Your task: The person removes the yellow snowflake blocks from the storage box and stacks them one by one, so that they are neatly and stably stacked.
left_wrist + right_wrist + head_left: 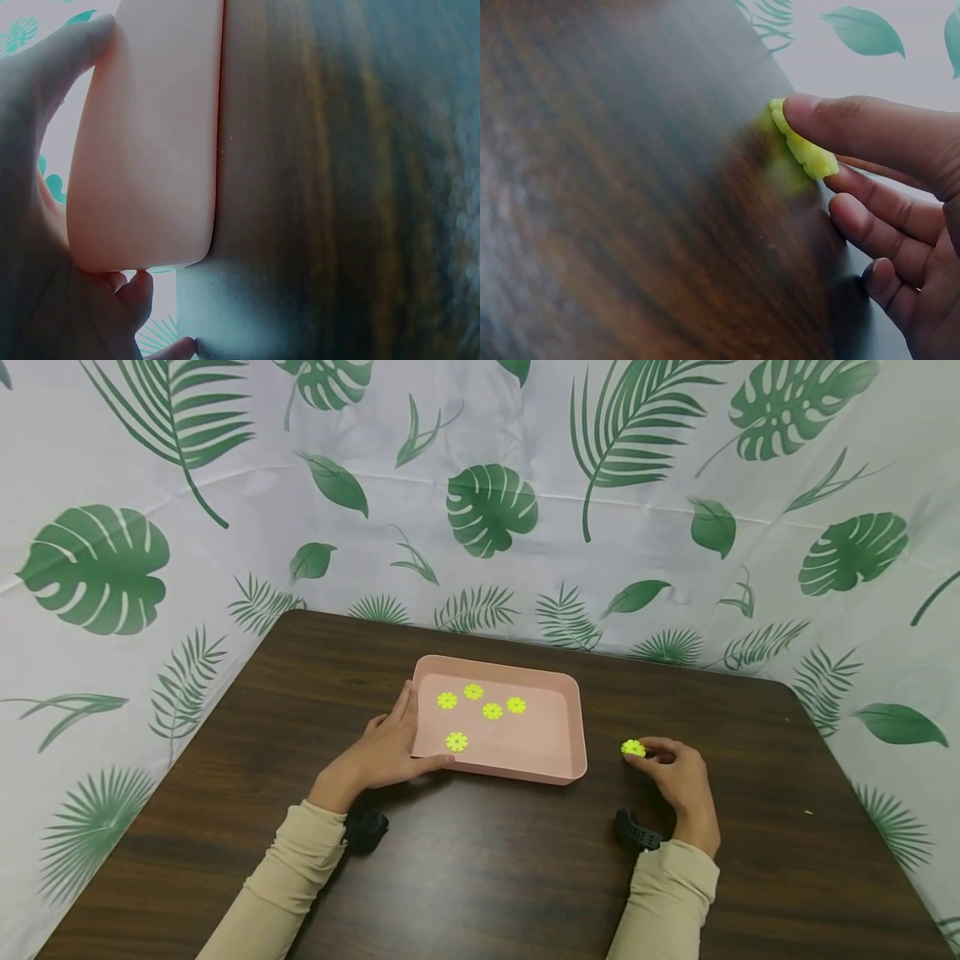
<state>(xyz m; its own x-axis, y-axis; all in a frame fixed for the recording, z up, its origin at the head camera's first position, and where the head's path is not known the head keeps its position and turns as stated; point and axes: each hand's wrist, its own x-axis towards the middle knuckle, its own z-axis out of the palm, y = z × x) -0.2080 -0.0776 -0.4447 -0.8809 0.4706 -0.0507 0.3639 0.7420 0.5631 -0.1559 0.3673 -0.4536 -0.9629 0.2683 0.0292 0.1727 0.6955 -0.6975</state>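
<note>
A pink tray (517,758) lies on the table, with several neon-yellow notched plastic discs (492,712) flat on its floor, mostly toward its left half. My left hand (386,747) holds the tray's near left corner, the thumb along the front rim and the fingers against the left side. In the left wrist view the tray's outer wall (150,142) shows between thumb and fingers. To the right of the tray, my right hand (678,772) pinches another yellow notched disc (806,146) between thumb and fingertips. That disc is tilted, low over the tabletop or touching it.
The dark wood-grain table (480,868) has rounded far corners. Behind it and at both sides hangs a white cloth (420,527) printed with green leaves. A tiny yellowish speck (807,812) lies on the table at the right.
</note>
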